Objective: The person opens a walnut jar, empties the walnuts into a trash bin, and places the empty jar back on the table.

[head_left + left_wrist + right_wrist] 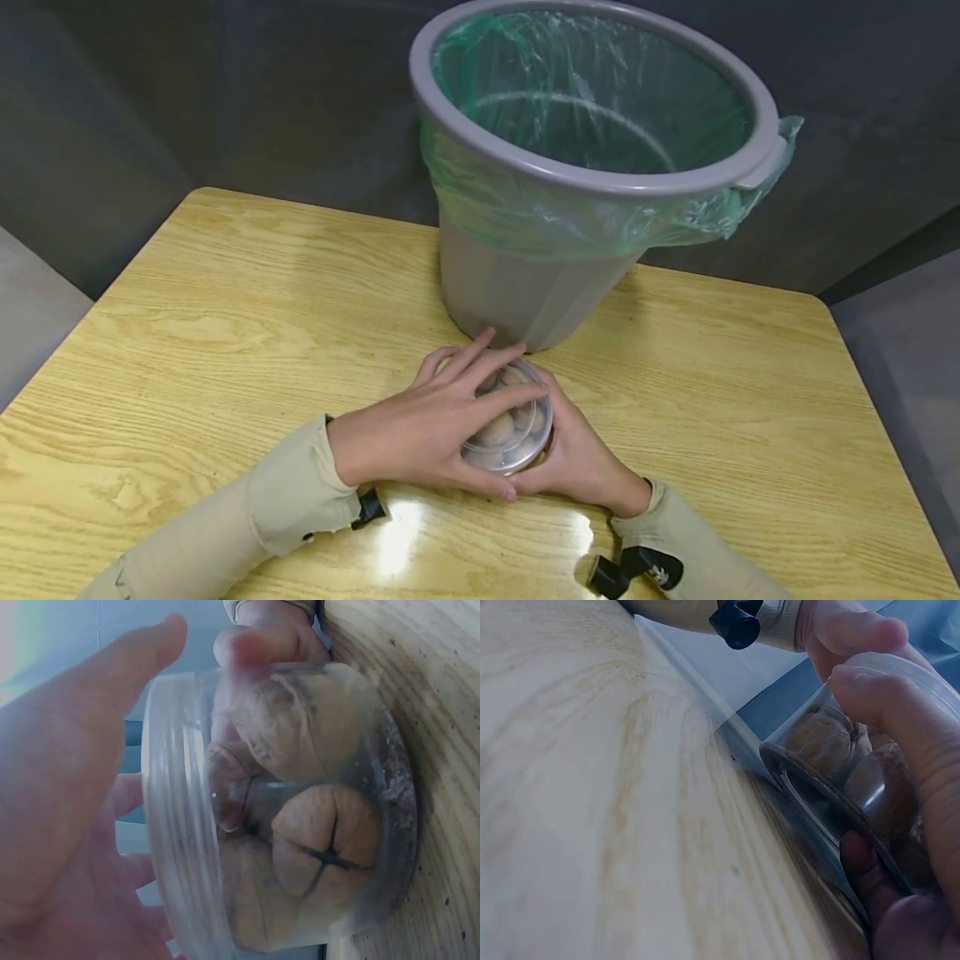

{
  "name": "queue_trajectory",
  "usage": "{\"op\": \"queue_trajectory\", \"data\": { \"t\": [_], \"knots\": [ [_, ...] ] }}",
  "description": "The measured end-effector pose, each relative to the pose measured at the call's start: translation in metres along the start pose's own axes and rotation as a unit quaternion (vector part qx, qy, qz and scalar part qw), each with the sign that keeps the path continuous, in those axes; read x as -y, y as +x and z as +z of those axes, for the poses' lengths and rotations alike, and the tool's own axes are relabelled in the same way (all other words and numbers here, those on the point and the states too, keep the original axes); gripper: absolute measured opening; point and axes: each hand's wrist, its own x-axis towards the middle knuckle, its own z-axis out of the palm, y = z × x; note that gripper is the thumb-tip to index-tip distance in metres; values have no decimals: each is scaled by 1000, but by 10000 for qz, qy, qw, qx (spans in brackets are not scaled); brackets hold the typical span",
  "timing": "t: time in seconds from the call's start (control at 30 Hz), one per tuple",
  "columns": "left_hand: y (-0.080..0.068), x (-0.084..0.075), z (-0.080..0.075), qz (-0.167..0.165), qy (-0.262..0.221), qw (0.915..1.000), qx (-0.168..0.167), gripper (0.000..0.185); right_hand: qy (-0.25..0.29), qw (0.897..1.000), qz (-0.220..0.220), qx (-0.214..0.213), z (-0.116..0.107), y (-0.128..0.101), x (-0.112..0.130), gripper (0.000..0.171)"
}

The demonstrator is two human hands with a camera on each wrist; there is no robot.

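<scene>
A clear round plastic container with a lid stands on the wooden table, just in front of a bin. Whole walnuts show through its wall. My left hand covers the lid from above, fingers spread across the top and thumb against the near rim. My right hand grips the container's body from the right. In the right wrist view its thumb and fingers wrap the clear wall. In the left wrist view my left palm sits against the lid's rim.
A grey waste bin lined with a green plastic bag stands upright at the table's far middle, almost touching the container. Bare wood stretches left and right of the hands. Dark curtain walls surround the table.
</scene>
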Motion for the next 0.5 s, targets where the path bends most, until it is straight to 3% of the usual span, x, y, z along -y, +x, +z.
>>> {"op": "queue_trajectory", "data": {
  "t": [0.5],
  "knots": [
    [1, 1, 3, 74, -12, 10000, 64, 84, 35, 9999, 124, 3, -1, 0, -2, 125]
  ]
}}
